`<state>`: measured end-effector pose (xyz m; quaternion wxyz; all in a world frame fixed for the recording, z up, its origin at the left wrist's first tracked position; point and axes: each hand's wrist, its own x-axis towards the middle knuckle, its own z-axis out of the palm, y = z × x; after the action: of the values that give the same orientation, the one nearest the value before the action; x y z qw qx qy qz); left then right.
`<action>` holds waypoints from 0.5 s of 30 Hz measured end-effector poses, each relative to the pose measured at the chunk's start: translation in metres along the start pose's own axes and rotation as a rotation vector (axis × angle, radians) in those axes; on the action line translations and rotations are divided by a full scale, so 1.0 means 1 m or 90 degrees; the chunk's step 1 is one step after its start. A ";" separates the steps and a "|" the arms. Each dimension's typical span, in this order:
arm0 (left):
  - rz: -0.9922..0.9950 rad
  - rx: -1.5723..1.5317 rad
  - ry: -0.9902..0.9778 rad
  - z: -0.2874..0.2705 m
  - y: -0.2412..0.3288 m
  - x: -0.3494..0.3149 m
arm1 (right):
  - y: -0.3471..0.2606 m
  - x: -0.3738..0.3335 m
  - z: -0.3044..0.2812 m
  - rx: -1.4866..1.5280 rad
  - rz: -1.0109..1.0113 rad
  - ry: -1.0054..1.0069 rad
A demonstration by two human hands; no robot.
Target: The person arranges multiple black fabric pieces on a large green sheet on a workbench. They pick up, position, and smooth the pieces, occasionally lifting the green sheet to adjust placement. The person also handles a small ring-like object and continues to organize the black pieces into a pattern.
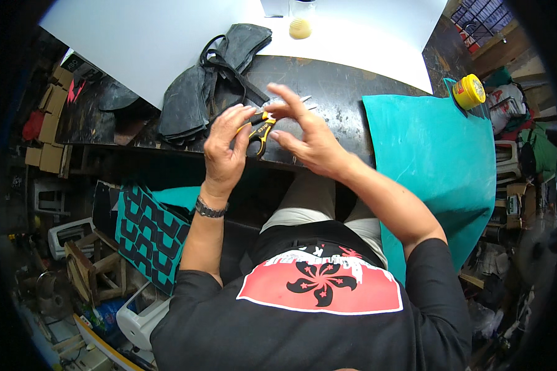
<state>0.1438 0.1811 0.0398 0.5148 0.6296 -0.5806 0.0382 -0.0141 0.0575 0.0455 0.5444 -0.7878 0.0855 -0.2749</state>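
Note:
My left hand [224,148] hovers over the near edge of the dark table, fingers bent toward the right and thumb apart from them. Facing it is my right hand [312,139], slightly blurred, with its forefinger raised and thumb spread away. No held thing can be made out in either hand. Between and beneath them is a pair of scissors [263,133] with black and yellow handles; the blades point to the far right, partly covered by my right fingers. Just beyond my left hand lies a stack of black curved sheet pieces [189,102] with loose black straps [229,67].
A teal sheet [433,161] drapes over the table's right side, with a yellow tub [468,92] at its far corner. White boards [148,43] stand at the back near a yellowish domed thing [300,28]. Teal-and-black cut-outs [147,238] and a white stool [143,318] are at lower left.

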 end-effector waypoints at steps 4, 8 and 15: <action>0.011 0.018 0.017 -0.003 -0.012 0.035 | 0.052 0.024 -0.011 -0.548 -0.126 -0.051; -0.009 0.043 0.062 0.001 -0.039 0.078 | 0.068 0.031 -0.017 -0.504 -0.096 -0.138; 0.008 0.279 -0.085 0.036 -0.108 0.149 | 0.077 0.068 -0.072 -0.651 -0.124 -0.172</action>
<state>0.2550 0.0307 0.0542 0.3256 0.7242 -0.5950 0.1247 0.0176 -0.0602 0.0174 0.0692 -0.9852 0.0643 -0.1431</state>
